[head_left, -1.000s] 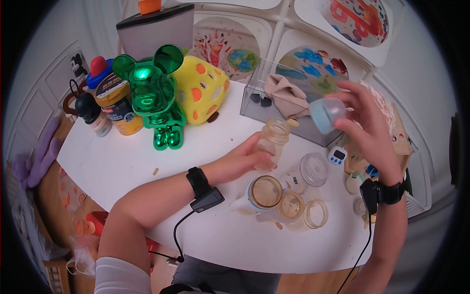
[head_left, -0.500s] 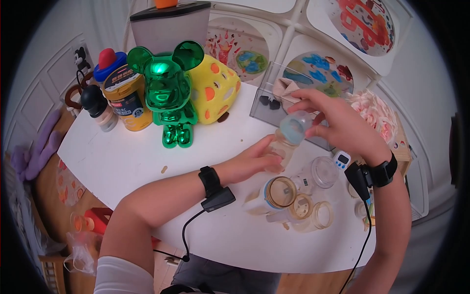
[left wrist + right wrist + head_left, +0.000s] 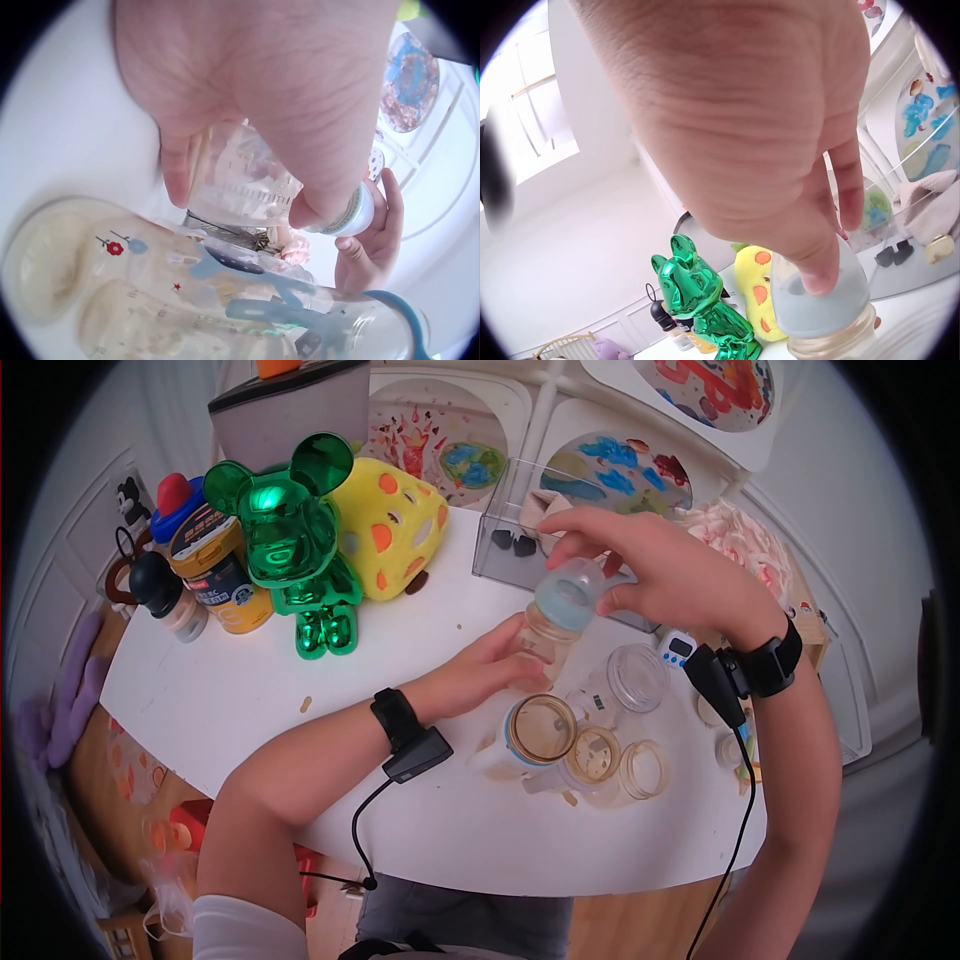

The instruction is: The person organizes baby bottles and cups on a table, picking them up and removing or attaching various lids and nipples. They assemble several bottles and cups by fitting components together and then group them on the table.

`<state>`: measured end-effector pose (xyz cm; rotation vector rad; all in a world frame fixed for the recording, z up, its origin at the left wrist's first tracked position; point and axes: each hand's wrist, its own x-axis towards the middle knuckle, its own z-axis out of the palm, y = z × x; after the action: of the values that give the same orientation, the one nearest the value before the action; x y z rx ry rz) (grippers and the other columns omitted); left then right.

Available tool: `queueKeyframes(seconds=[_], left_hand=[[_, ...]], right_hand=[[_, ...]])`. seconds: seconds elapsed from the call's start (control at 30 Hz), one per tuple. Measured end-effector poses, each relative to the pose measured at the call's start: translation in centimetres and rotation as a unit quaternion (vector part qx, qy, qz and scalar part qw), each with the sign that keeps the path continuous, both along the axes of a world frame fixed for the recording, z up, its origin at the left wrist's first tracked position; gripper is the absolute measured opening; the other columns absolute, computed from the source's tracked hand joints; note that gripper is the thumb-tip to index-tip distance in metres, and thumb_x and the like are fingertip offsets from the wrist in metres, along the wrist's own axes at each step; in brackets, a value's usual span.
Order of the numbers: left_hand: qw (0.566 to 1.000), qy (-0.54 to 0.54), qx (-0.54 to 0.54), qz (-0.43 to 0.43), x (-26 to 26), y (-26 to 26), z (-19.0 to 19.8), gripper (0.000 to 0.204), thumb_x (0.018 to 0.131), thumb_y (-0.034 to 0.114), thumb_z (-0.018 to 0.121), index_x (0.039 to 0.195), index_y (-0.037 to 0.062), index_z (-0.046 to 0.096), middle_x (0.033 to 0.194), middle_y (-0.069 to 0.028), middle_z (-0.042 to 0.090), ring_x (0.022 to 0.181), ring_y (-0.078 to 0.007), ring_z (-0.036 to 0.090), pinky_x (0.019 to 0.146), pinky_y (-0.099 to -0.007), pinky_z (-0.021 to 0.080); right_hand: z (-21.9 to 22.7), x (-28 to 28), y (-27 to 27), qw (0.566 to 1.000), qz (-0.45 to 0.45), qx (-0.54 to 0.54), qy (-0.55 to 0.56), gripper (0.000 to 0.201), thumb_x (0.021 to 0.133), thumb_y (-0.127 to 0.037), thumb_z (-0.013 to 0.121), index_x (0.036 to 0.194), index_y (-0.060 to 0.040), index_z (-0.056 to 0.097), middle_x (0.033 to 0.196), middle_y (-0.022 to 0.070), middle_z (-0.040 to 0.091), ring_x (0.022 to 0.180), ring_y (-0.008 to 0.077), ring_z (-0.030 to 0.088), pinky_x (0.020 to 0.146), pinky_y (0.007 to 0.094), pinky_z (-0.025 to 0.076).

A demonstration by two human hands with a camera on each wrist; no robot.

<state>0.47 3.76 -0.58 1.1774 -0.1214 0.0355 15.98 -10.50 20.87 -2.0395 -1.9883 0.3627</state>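
My left hand (image 3: 490,670) grips a clear baby bottle (image 3: 240,180) with measuring marks, its thumb and fingers round the body. On the bottle's threaded neck sits a pale blue bottle top with a clear dome (image 3: 566,598). My right hand (image 3: 650,565) holds this top between thumb and fingers, as the right wrist view shows with the thumb (image 3: 821,277) against its side. Close in front of the left hand stands a larger open bottle (image 3: 541,728) with a blue band, beside two smaller open jars (image 3: 594,754) (image 3: 644,768).
A clear round lidded container (image 3: 637,678) and a small white timer (image 3: 677,648) stand right of the bottles. Behind is a clear box (image 3: 500,565) with a cloth in it. A shiny green bear figure (image 3: 300,550), yellow plush (image 3: 395,530) and yellow tub (image 3: 225,575) line the back left.
My right hand has brought the blue top leftward and down onto the neck of the bottle. The left hand keeps its hold on the bottle; the head view has shifted a little.
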Motion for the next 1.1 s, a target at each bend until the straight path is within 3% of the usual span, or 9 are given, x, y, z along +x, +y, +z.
queueKeyframes(seconds=[0.1, 0.17, 0.3, 0.47, 0.57, 0.8, 0.9, 0.97, 1.1], left_hand=[[1.000, -0.001, 0.018, -0.002, 0.0, 0.0, -0.1, 0.074, 0.105, 0.012, 0.057, 0.170, 0.0115, 0.021, 0.151, -0.0098, 0.053, 0.130, -0.0216, 0.061, 0.111, -0.0405, 0.052], [1.000, 0.002, 0.020, -0.002, 0.1, 0.1, -0.3, 0.075, 0.104, 0.011, 0.057, 0.170, 0.0113, 0.021, 0.151, -0.0099, 0.053, 0.131, -0.0221, 0.061, 0.111, -0.0406, 0.052], [1.000, 0.005, 0.015, -0.010, 0.0, 0.2, -0.4, 0.075, 0.103, 0.011, 0.056, 0.170, 0.0121, 0.022, 0.153, -0.0094, 0.051, 0.133, -0.0219, 0.059, 0.111, -0.0416, 0.052], [1.000, 0.006, 0.011, -0.017, 0.2, 0.4, -0.5, 0.075, 0.103, 0.011, 0.055, 0.170, 0.0127, 0.022, 0.154, -0.0087, 0.049, 0.136, -0.0215, 0.056, 0.112, -0.0432, 0.052], [1.000, 0.001, -0.003, -0.009, 0.0, 0.2, -0.3, 0.075, 0.102, 0.010, 0.054, 0.170, 0.0128, 0.022, 0.153, -0.0085, 0.049, 0.135, -0.0214, 0.056, 0.112, -0.0436, 0.053], [1.000, -0.001, -0.012, -0.027, -0.1, 0.4, -0.2, 0.077, 0.101, 0.010, 0.055, 0.170, 0.0138, 0.023, 0.154, -0.0076, 0.048, 0.133, -0.0204, 0.056, 0.111, -0.0436, 0.052], [0.999, -0.008, -0.029, -0.032, -0.1, 0.3, -0.2, 0.078, 0.100, 0.012, 0.057, 0.170, 0.0137, 0.024, 0.153, -0.0074, 0.049, 0.132, -0.0203, 0.056, 0.111, -0.0435, 0.051], [0.999, -0.010, -0.035, -0.034, -0.2, 0.3, -0.2, 0.079, 0.099, 0.014, 0.058, 0.170, 0.0134, 0.024, 0.153, -0.0073, 0.049, 0.131, -0.0203, 0.056, 0.111, -0.0434, 0.051], [0.999, 0.001, -0.004, -0.039, -0.3, 0.4, -0.1, 0.081, 0.098, 0.016, 0.059, 0.170, 0.0125, 0.022, 0.154, -0.0076, 0.048, 0.130, -0.0207, 0.057, 0.111, -0.0422, 0.051]], right_hand=[[-0.2, 0.2, -0.1, 1.000, 0.022, 0.002, -0.022, 0.085, 0.074, 0.013, 0.079, 0.151, -0.0137, 0.055, 0.126, 0.0094, 0.077, 0.118, 0.0299, 0.070, 0.088, 0.0405, 0.057], [0.0, 0.1, -0.2, 0.996, 0.074, 0.032, -0.032, 0.068, 0.079, 0.015, 0.071, 0.143, -0.0059, 0.058, 0.126, 0.0132, 0.075, 0.110, 0.0357, 0.071, 0.086, 0.0441, 0.058], [0.0, -0.2, -0.3, 0.998, 0.044, -0.001, -0.036, 0.082, 0.074, 0.016, 0.076, 0.148, -0.0126, 0.056, 0.125, 0.0098, 0.077, 0.120, 0.0302, 0.071, 0.087, 0.0405, 0.057], [-0.7, -0.2, -0.2, 0.993, 0.086, 0.065, -0.044, 0.066, 0.079, 0.017, 0.068, 0.141, -0.0053, 0.059, 0.125, 0.0124, 0.077, 0.108, 0.0369, 0.072, 0.083, 0.0447, 0.057], [-0.4, -0.2, -0.1, 0.997, 0.055, 0.015, -0.047, 0.078, 0.075, 0.017, 0.068, 0.147, -0.0106, 0.056, 0.127, 0.0096, 0.077, 0.121, 0.0300, 0.070, 0.088, 0.0398, 0.056], [-0.3, -0.4, -0.3, 0.998, 0.062, 0.024, -0.014, 0.064, 0.079, 0.016, 0.067, 0.139, -0.0057, 0.059, 0.125, 0.0117, 0.076, 0.108, 0.0363, 0.072, 0.084, 0.0438, 0.057], [-0.3, -0.3, -0.4, 0.996, 0.083, 0.039, -0.017, 0.065, 0.078, 0.016, 0.067, 0.139, -0.0058, 0.060, 0.124, 0.0118, 0.076, 0.108, 0.0350, 0.073, 0.083, 0.0430, 0.057], [0.2, -1.1, -0.5, 0.996, 0.074, 0.004, -0.056, 0.079, 0.074, 0.016, 0.073, 0.146, -0.0114, 0.058, 0.127, 0.0093, 0.077, 0.122, 0.0290, 0.071, 0.088, 0.0398, 0.058], [0.6, -1.6, -0.9, 0.998, 0.032, -0.012, -0.046, 0.081, 0.071, 0.017, 0.075, 0.145, -0.0117, 0.059, 0.123, 0.0087, 0.078, 0.117, 0.0293, 0.073, 0.085, 0.0400, 0.059]])
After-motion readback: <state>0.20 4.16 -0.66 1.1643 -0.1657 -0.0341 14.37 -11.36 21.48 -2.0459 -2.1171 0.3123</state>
